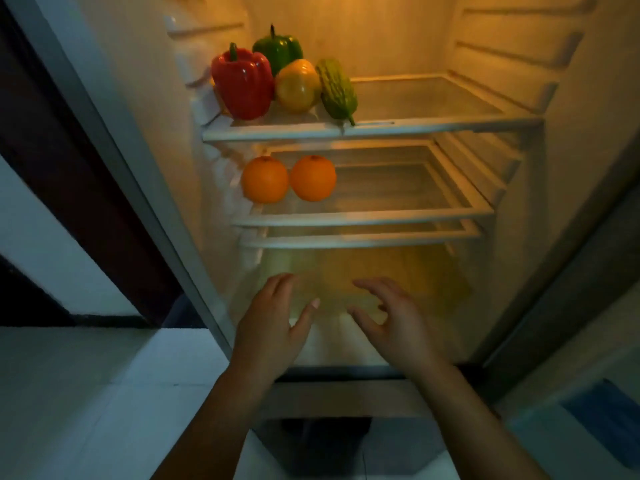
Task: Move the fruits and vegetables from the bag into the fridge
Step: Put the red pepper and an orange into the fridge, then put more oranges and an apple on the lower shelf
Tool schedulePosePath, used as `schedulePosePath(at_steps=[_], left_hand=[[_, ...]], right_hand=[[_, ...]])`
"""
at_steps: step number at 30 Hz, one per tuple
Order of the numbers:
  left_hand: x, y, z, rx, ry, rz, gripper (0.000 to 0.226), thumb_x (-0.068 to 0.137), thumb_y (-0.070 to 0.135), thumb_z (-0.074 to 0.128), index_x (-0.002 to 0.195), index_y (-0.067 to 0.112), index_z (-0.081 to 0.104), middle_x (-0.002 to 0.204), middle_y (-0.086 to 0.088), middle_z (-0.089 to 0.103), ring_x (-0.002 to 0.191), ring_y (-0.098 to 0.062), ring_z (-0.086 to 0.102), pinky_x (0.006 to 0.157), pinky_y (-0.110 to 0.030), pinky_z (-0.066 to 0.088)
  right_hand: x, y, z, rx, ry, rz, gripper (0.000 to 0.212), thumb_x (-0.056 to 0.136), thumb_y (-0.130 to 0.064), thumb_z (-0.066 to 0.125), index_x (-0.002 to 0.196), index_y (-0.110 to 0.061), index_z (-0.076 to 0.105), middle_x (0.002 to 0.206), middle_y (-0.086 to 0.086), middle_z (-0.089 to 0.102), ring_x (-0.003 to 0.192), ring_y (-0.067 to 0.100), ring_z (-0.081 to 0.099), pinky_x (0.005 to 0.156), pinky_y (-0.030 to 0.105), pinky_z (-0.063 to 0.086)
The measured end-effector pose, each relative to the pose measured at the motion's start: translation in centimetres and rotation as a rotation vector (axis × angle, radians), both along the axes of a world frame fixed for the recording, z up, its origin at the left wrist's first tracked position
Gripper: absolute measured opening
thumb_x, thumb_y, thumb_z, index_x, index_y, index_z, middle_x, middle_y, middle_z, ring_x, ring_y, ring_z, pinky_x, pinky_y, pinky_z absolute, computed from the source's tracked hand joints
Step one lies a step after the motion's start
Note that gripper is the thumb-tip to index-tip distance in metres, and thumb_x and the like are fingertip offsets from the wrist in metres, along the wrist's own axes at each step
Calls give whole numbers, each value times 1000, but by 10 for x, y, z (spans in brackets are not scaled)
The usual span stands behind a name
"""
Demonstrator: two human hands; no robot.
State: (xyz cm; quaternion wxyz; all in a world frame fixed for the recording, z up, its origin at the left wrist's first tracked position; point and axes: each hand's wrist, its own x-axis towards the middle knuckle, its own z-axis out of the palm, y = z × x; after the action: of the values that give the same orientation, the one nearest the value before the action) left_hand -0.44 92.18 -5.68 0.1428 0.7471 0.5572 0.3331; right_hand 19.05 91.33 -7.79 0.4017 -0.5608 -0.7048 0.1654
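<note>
The open fridge is lit inside. On its top shelf [433, 128] at the left stand a red pepper [242, 84], a green pepper [278, 51], a yellow pepper [298, 86] and a bumpy green gourd [336, 88]. Two oranges [265, 180] [313, 178] sit side by side on the second shelf [381, 216], at its left. My left hand [273, 323] and my right hand [388, 317] are both held out empty, fingers spread, in front of the clear bottom drawer [433, 282]. No bag is in view.
The right halves of both shelves are bare. A third shelf [363, 240] lies just under the second. The fridge's left frame [114, 161] runs diagonally past my left arm. White tiled floor [69, 393] lies at the lower left.
</note>
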Motion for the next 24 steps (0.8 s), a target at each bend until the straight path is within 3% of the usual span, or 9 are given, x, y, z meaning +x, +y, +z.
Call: schedulePosePath(at_steps=[2, 5, 11, 16, 24], left_hand=[[1, -17, -12, -77, -15, -61, 40, 92, 44, 47, 126, 25, 49, 131, 9, 48, 117, -7, 46, 89, -21, 36], [-2, -39, -29, -173, 34, -163, 37, 92, 40, 47, 126, 25, 48, 131, 9, 48, 117, -8, 46, 91, -24, 39], [-30, -98, -62, -366, 245, -472, 38, 90, 49, 44, 121, 29, 50, 124, 11, 52, 116, -10, 49, 89, -26, 41], [-13, -141, -86, -406, 328, -668, 45, 89, 49, 44, 126, 25, 51, 132, 3, 49, 118, -17, 50, 91, -30, 42], [88, -238, -78, -335, 542, -1113, 43, 91, 47, 45, 126, 23, 50, 134, 5, 45, 120, -19, 47, 97, -36, 43]], right_hand=[[-1, -26, -13, -60, -12, -41, 34, 85, -29, 65, 117, -24, 59, 115, -13, 52, 102, -2, 47, 87, 22, 46], [-9, -69, -34, -160, -39, -133, 34, 85, -32, 65, 118, -25, 59, 119, -7, 55, 104, 5, 51, 86, 18, 42], [-37, -184, -63, -458, -50, -277, 39, 82, -30, 67, 119, -22, 59, 122, -3, 57, 109, 13, 54, 92, 19, 40], [-43, -281, -73, -564, -55, -465, 40, 85, -37, 64, 122, -22, 58, 124, -4, 57, 109, 14, 55, 94, 23, 42], [-10, -435, -63, -653, 56, -837, 40, 86, -39, 61, 123, -27, 54, 124, -7, 56, 106, 10, 55, 85, 18, 39]])
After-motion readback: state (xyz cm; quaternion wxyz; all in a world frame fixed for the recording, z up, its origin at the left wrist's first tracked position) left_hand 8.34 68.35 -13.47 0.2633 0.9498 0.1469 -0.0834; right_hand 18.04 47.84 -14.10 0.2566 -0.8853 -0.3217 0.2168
